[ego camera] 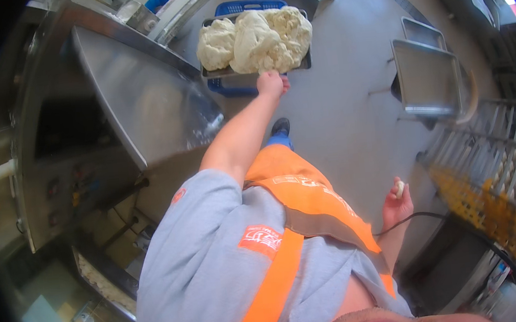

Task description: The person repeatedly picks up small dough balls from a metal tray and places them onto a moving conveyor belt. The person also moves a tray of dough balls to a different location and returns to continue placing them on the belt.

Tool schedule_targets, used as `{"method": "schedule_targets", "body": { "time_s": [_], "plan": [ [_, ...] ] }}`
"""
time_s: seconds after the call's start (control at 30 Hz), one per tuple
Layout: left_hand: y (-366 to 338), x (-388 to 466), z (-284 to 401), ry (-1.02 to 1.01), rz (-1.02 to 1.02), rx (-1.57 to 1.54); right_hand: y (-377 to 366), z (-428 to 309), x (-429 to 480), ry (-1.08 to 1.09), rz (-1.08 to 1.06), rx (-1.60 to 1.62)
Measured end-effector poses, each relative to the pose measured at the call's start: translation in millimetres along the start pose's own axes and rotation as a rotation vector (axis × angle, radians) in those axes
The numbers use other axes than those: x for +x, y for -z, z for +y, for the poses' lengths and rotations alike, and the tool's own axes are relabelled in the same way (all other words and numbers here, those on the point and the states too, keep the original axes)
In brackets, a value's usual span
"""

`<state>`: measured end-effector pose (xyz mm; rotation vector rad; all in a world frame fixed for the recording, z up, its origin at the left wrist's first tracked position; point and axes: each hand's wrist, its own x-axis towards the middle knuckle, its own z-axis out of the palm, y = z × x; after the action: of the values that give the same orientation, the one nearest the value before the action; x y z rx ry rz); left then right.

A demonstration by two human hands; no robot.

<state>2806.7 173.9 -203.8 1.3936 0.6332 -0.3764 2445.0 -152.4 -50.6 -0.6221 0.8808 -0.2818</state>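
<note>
Several large masses of pale dough (269,39) fill and overhang a dark rectangular tray (228,73). Beneath that tray sits a blue plastic crate (226,88). With my left arm stretched forward, my left hand (272,84) is closed at the tray's near rim, just under the dough; the fingers' exact hold is partly hidden. Out to my right, low beside the body, my right hand (396,204) pinches a small whitish lump (400,189), which looks like dough.
A stainless steel worktable (147,97) stands at the left. Metal baking trays (429,78) rest on a stand to the right. Nearer on that side are a slatted rack (510,134), a yellow perforated crate (484,203) and a black cable (483,236). Grey floor (343,119) runs between.
</note>
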Motion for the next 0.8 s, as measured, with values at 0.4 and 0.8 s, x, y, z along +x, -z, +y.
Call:
{"method": "schedule_targets", "body": {
  "time_s": [0.4,0.8],
  "plan": [
    [152.0,224.5,322.6,-0.238,0.219,-0.355,-49.8,-62.2,80.0,0.026,0.111,-0.074],
    [27.6,-36.8,-31.6,0.267,0.032,0.328,-188.5,-28.4,329.9,-0.027,-0.175,-0.907]
  ]
}}
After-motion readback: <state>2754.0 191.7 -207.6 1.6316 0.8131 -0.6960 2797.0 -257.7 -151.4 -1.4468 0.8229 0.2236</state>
